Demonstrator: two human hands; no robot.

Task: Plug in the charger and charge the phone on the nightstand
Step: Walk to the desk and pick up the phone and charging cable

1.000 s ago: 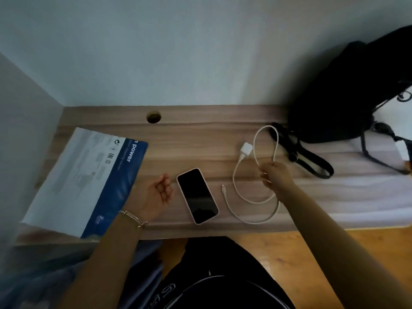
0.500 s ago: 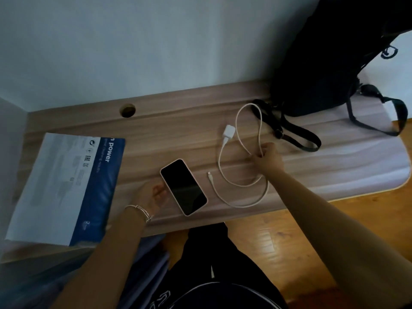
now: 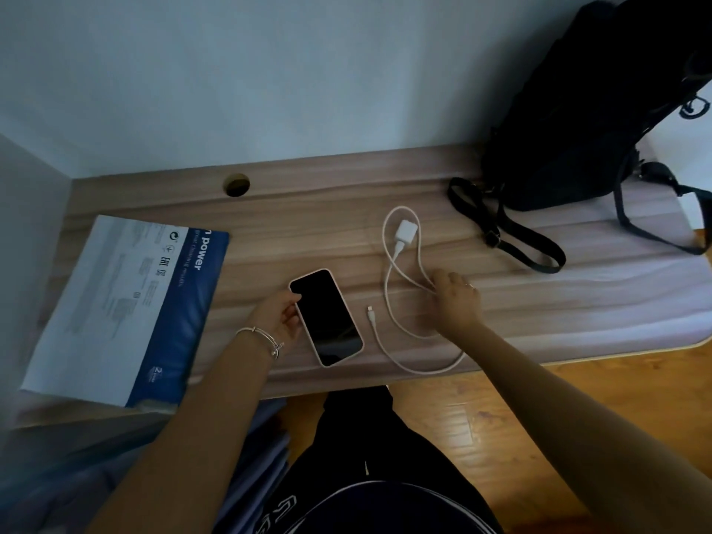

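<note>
Head view: against a pale wall [image 3: 269,90], my grained wooden nightstand [image 3: 578,287] carries a soft black bag [image 3: 570,129], a glossy blue-and-white package [image 3: 127,302], the dark phone [image 3: 327,317] mid-front, and a looped white cable [image 3: 386,287] with its charger [image 3: 405,231]. My left hand [image 3: 275,316], apart a second ago, touches the phone's edge, grip unclear; my right hand [image 3: 456,298] pinches the cable.

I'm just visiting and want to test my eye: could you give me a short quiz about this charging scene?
1. True or false: the cable is plugged into the phone.
2. The right hand is on: A the phone, B the cable, C nothing.
3. Which hand touches the phone's edge?
Key: 1 false, its connector lies loose; 2 B; 3 the left hand.
</note>
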